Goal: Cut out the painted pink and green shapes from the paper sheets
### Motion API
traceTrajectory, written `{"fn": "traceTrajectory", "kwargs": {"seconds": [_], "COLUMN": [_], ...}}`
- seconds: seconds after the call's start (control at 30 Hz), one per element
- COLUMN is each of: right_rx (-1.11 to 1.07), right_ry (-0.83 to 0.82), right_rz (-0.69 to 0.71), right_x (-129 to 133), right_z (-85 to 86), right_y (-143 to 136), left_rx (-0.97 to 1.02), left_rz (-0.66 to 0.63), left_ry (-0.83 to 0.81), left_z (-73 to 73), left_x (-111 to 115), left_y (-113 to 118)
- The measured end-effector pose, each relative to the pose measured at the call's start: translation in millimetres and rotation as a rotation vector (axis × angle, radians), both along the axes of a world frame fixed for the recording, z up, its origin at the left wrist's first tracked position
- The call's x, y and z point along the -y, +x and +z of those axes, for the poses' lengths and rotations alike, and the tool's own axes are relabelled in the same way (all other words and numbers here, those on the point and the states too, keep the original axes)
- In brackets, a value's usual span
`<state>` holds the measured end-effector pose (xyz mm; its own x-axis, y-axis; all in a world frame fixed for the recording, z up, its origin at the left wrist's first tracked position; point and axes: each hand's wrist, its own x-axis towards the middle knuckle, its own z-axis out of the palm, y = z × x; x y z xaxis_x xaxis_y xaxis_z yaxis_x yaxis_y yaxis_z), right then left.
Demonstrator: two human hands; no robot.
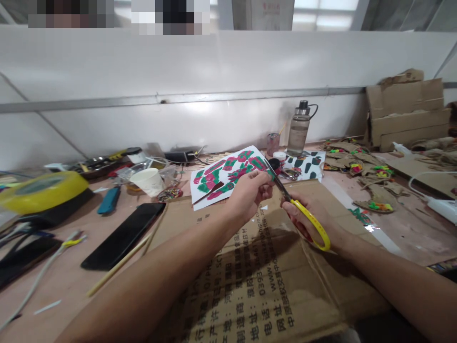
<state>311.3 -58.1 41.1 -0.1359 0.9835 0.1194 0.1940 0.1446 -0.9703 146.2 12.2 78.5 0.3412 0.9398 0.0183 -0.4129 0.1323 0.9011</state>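
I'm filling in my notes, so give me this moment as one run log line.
right hand: holding yellow-handled scissors | left hand: near blades, grip unclear | pink-and-green painted paper: behind left hand | cardboard: below both hands

We face a glossy white panelled wall [214,62], crossed by a narrow grey metal rail [250,95]; bright, pale window panes [332,23] glow above; our pinkish-tan counter [414,233] stretches below.

The left hand [250,193] and right hand [317,208] are bare, with slender fingers; the left forearm [171,264] and right forearm [392,276] are bare too, smooth and plain, each narrow at the wrist and broadening toward the edge of view
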Motion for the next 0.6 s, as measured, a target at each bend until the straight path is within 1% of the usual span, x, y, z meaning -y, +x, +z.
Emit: {"fn": "traceTrajectory", "kwargs": {"seconds": [0.2, 0.37, 0.47, 0.6], "right_rx": [0.052, 0.11, 0.125, 0.106], "right_ry": [0.013, 0.095, 0.106, 0.237], "right_rz": [-0.039, -0.134, -0.183, -0.254], "right_x": [1, -3, -9, -19], "right_z": [-0.1, 5.6, 9.0, 10.8], "right_y": [-2, 1, 9, 18], "left_rx": [-0.007, -0.075, -0.132, -0.175], "left_rz": [-0.004, 0.002, -0.054, -0.144], "left_ry": [0.015, 0.058, 0.067, 0.082], "left_z": [-2.7, -6.0, -10.9, -17.3], "left_x": [-3, -3, -2, 2], "left_y": [0, -1, 1, 3]}}
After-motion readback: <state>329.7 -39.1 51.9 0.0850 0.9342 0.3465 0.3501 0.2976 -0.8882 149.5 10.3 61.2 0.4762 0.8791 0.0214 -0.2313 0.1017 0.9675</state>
